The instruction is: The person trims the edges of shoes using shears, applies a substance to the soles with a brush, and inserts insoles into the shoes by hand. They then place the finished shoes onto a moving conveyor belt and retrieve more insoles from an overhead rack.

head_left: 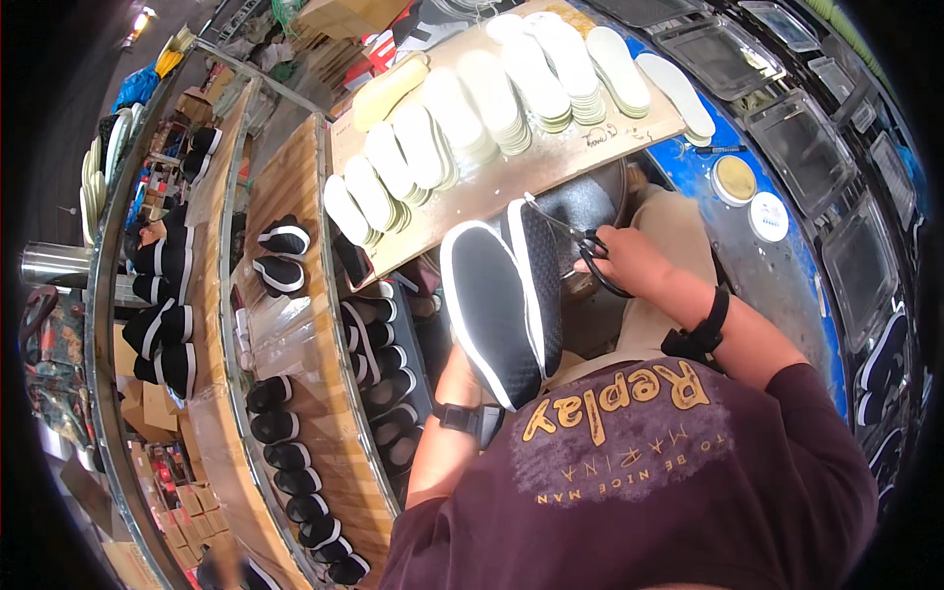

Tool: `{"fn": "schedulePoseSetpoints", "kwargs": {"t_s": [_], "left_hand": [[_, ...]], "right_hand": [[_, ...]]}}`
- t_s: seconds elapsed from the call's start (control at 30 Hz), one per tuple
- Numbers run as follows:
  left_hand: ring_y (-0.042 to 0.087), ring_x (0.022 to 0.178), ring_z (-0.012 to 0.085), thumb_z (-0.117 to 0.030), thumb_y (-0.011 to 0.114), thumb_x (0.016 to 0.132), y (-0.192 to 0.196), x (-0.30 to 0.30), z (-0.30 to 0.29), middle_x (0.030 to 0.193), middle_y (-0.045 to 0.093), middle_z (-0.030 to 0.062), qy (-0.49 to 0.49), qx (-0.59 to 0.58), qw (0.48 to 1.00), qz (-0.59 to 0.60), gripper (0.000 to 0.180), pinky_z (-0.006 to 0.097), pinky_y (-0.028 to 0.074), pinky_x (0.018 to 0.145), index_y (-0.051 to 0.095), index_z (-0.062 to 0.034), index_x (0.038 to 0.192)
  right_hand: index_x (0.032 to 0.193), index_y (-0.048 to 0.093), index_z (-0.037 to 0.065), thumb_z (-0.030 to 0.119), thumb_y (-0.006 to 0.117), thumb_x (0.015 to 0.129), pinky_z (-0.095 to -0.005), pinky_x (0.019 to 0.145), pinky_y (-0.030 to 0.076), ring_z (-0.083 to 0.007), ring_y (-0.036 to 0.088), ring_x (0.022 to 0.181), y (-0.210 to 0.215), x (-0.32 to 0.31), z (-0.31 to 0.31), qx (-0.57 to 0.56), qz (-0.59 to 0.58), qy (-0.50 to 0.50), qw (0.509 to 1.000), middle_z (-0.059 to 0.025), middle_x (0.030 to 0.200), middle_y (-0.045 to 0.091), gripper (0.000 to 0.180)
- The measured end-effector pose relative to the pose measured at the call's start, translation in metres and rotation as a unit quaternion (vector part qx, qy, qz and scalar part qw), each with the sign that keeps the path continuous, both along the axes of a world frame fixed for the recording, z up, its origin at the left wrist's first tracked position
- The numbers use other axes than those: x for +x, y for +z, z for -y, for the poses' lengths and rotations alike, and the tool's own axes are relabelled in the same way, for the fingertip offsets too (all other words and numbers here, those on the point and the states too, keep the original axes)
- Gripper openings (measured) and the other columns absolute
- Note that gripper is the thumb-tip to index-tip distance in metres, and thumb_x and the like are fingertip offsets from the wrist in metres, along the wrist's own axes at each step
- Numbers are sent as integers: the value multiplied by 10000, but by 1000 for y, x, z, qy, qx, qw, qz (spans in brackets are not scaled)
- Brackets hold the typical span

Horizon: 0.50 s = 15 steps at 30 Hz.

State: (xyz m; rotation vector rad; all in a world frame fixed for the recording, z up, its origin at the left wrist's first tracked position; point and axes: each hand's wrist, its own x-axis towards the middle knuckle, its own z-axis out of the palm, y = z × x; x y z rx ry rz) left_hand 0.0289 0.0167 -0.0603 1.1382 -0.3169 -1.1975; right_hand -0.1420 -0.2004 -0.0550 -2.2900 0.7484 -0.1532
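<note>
Two black slip-on shoes with white edging stand up in front of me. The left shoe (489, 305) turns its dark sole towards me, and the right shoe (536, 275) shows its textured side against it. My left forearm (455, 385) comes up behind them, and my left hand grips the pair from below, its fingers hidden by the shoes. In my right hand (631, 258) are black-handled scissors (596, 254), fingers closed round the loops. Their blades reach left to the toe of the right shoe; whether they are parted is too small to tell.
Stacks of pale insoles (457, 113) lie on a wooden board (511, 177) ahead. Right of it, a blue-edged table (767, 285) holds a round tin (734, 179), a white lid (769, 216) and a marker (721, 149). Shoes line wooden shelves (329, 413) at left.
</note>
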Motion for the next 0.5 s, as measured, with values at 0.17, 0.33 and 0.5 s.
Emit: {"fn": "schedulePoseSetpoints", "kwargs": {"t_s": [0.17,0.33,0.5], "left_hand": [[652,869,183,-247,499,981,-16,12,0,1051,646,104,29,1,999,-21,331,293,564,717,575,3,1183],[647,877,183,-258,499,980,-26,35,-16,1056,646,102,53,3,997,-47,337,296,563,722,579,1,1179],[642,885,182,-269,500,980,-40,49,8,1061,646,101,58,-11,996,-72,343,300,562,726,582,-1,1175]], "right_hand": [[810,568,-2,464,731,779,-461,660,464,-404,609,747,-16,-19,21,-19,-31,-48,998,-208,774,630,495],[925,601,25,428,678,803,-494,681,469,-412,617,807,-34,-113,45,-68,-98,-173,978,-215,842,645,429],[980,629,32,239,708,767,-477,778,507,-413,633,916,-60,-253,50,-128,-287,-309,898,-230,950,665,308]]}}
